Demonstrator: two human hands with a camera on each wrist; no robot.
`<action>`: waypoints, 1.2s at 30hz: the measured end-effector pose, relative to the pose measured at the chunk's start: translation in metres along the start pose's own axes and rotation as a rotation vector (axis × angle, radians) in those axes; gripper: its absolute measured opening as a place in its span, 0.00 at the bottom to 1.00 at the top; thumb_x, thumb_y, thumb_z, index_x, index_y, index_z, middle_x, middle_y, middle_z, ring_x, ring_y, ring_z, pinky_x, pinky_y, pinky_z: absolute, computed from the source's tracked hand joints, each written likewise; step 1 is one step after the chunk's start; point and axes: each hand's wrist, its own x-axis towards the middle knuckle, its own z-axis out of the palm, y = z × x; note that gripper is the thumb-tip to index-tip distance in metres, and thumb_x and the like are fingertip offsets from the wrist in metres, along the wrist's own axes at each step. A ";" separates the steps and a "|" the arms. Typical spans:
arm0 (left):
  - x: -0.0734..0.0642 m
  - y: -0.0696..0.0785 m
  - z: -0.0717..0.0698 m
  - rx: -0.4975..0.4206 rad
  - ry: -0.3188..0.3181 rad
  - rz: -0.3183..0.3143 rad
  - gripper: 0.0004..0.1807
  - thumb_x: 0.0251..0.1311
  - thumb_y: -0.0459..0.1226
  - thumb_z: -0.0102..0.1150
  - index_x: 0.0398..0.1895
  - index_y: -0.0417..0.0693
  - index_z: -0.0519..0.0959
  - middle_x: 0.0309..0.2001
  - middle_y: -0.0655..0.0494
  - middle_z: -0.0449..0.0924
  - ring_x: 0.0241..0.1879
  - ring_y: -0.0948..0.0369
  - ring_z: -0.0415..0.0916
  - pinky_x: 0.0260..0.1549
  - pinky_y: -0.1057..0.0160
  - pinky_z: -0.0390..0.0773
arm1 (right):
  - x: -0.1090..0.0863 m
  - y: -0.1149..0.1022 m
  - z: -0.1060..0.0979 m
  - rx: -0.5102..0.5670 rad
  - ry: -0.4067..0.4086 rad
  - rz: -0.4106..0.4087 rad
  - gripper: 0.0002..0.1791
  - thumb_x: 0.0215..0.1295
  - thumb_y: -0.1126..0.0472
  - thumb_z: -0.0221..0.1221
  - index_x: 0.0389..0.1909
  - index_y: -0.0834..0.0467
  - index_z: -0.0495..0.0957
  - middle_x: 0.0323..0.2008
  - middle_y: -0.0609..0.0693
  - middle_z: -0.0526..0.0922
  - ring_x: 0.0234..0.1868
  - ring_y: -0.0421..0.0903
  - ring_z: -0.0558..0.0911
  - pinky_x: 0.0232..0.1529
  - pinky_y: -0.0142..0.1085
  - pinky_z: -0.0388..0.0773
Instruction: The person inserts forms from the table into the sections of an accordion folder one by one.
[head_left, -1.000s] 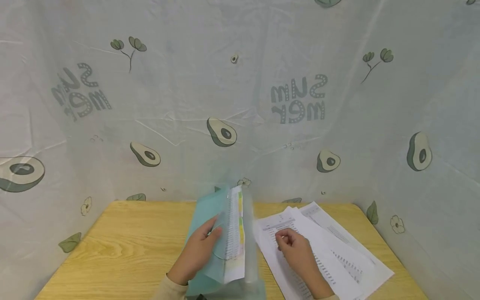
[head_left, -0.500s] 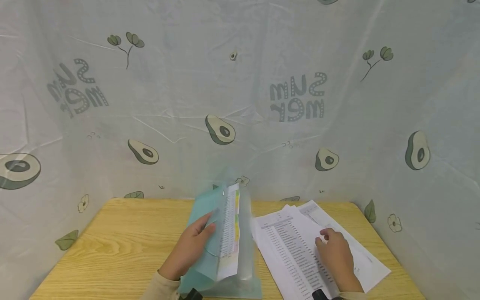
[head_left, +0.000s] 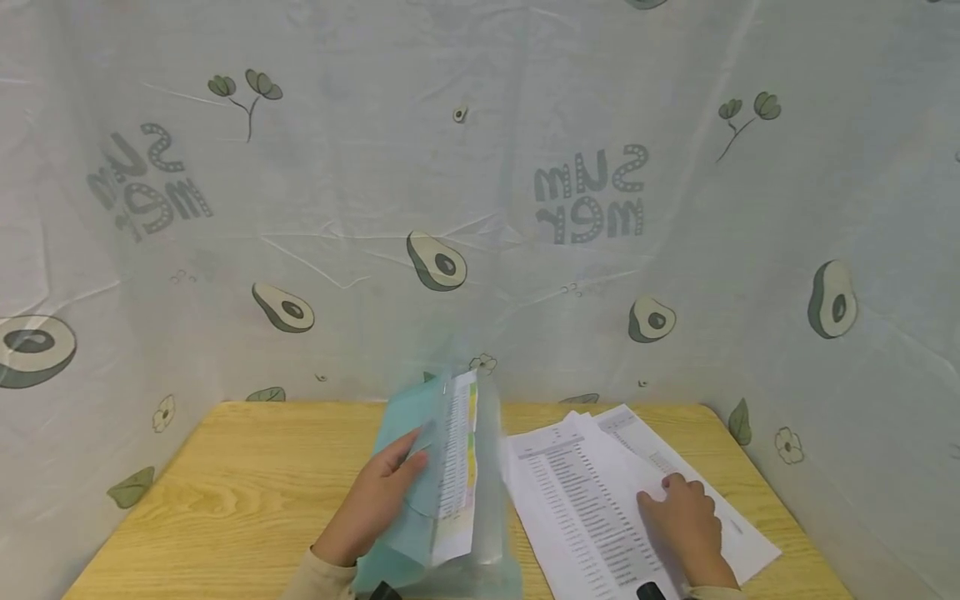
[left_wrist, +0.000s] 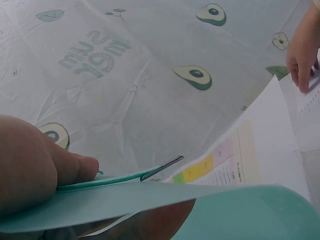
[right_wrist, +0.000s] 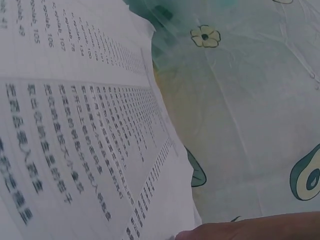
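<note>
My left hand (head_left: 377, 498) grips the left flap of a translucent teal folder (head_left: 408, 412), thumb on top and fingers beneath. A thin elastic cord (left_wrist: 120, 178) with a metal tip runs beside the thumb in the left wrist view. Inside the folder stands a white sheet with coloured strips (head_left: 459, 467), partly covered by the flap. At the right, my right hand (head_left: 686, 521) pinches the right edge of a printed sheet (head_left: 592, 508) lying on other papers. Its fingertips are partly hidden; in the right wrist view only one finger (right_wrist: 240, 229) shows at the paper's edge.
A further printed sheet (head_left: 738, 533) lies fanned out to the right beneath the top ones. Everything rests on a wooden table (head_left: 247, 500). A pale curtain (head_left: 360, 167) with avocado prints encloses the back and sides.
My right hand has moved right across the papers, from above the printed list to the sheet's right edge. My left hand keeps its hold on the folder; the view has shifted slightly.
</note>
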 end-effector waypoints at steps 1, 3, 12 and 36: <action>0.000 0.000 0.000 -0.002 0.001 -0.003 0.29 0.81 0.42 0.48 0.81 0.48 0.61 0.73 0.43 0.68 0.69 0.47 0.68 0.63 0.43 0.72 | 0.000 -0.001 0.001 0.003 -0.005 -0.001 0.34 0.67 0.48 0.61 0.56 0.76 0.69 0.49 0.77 0.72 0.52 0.76 0.73 0.45 0.65 0.72; 0.000 0.000 0.000 -0.002 0.005 -0.006 0.29 0.81 0.42 0.48 0.80 0.48 0.62 0.73 0.43 0.69 0.68 0.47 0.69 0.61 0.44 0.74 | -0.001 -0.003 0.002 0.009 -0.021 0.002 0.35 0.67 0.47 0.61 0.56 0.76 0.69 0.49 0.76 0.72 0.51 0.74 0.74 0.45 0.64 0.73; -0.001 0.001 0.002 0.024 0.029 -0.011 0.28 0.81 0.40 0.48 0.80 0.46 0.63 0.71 0.41 0.71 0.67 0.47 0.71 0.61 0.43 0.74 | -0.002 -0.011 0.007 -0.006 -0.056 0.006 0.32 0.65 0.51 0.64 0.55 0.75 0.71 0.46 0.73 0.75 0.48 0.68 0.78 0.44 0.61 0.77; -0.001 0.002 0.004 0.027 0.021 0.008 0.28 0.81 0.39 0.48 0.80 0.46 0.63 0.69 0.40 0.73 0.63 0.48 0.74 0.57 0.46 0.77 | 0.001 -0.012 -0.005 0.066 0.050 -0.085 0.16 0.70 0.61 0.58 0.46 0.72 0.80 0.37 0.61 0.84 0.37 0.55 0.82 0.39 0.53 0.76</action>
